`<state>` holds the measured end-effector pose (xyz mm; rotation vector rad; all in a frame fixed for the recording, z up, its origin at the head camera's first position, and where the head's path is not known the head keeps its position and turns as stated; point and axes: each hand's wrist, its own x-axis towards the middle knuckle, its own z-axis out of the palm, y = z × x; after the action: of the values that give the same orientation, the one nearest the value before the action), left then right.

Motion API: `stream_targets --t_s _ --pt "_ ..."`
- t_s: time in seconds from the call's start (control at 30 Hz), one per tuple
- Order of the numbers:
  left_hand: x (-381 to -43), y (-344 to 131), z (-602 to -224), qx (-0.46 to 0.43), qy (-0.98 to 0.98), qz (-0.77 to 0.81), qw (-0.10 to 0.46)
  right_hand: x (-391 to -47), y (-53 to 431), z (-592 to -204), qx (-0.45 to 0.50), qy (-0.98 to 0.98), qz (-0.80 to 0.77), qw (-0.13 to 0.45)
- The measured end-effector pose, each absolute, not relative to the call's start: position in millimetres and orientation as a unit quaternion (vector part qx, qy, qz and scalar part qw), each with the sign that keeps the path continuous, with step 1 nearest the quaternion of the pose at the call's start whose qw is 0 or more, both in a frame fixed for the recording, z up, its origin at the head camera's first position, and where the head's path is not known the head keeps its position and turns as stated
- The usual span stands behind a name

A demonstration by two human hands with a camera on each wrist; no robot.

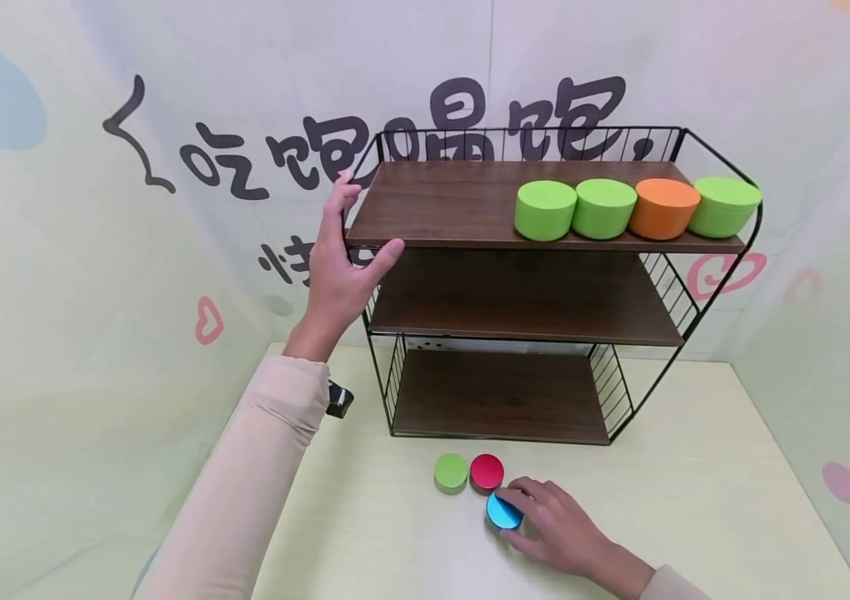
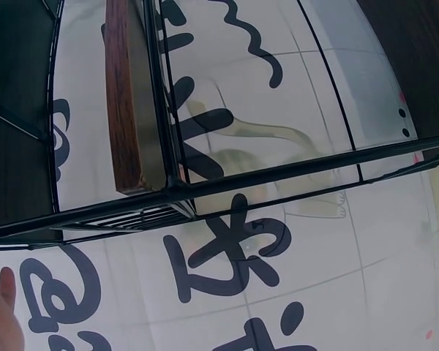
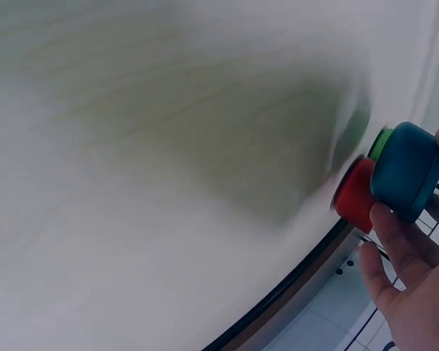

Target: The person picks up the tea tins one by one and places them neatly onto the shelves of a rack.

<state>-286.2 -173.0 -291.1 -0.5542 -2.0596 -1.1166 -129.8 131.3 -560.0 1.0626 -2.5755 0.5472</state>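
1. Pale sleeve [image 1: 245, 475], closest of all to the head camera, and out of it reached the left hand [image 1: 338, 279], curled round the upper left corner of the rack [image 1: 526, 296], thumb at the front edge of the top board [image 1: 447, 192]!
2. Down low, the right hand [image 1: 556, 529] had its pinch: thumb one side, fingers the other, clamped on the blue tin [image 1: 503, 510].
3. Light and stiff, that tin, by my reckoning: a hard shell, unlikely to squash or break, though its smooth skin could well have slipped from a lazy grip. Opposite sides of the round wall looked the best hold.
4. And what a looker! Squat, round, metallic blue, its flat top catching the light, a seam showing round the wall in the right wrist view. It sat upright at the pale table [image 1: 365, 533], in front of the rack; whether its base touched, I couldn't tell.
5. Just beyond came the red tin [image 1: 487, 472], the green tin [image 1: 451, 472] close on its left.
6. Farther out, three green tubs [image 1: 545, 212] and an orange tub [image 1: 665, 210] lined the top board's right half.
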Motion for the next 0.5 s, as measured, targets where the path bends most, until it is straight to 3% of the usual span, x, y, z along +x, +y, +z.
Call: stream_targets --t_s 0.23,0.5 --pt "-287 -174 -291 -0.213 -0.799 -0.433 0.359 -135 132 -550 0.371 -0.898 0.190 0.141" --pt "-287 -174 -291 -0.210 -0.803 -0.426 0.360 -141 133 -542 0.393 -0.876 0.202 0.195"
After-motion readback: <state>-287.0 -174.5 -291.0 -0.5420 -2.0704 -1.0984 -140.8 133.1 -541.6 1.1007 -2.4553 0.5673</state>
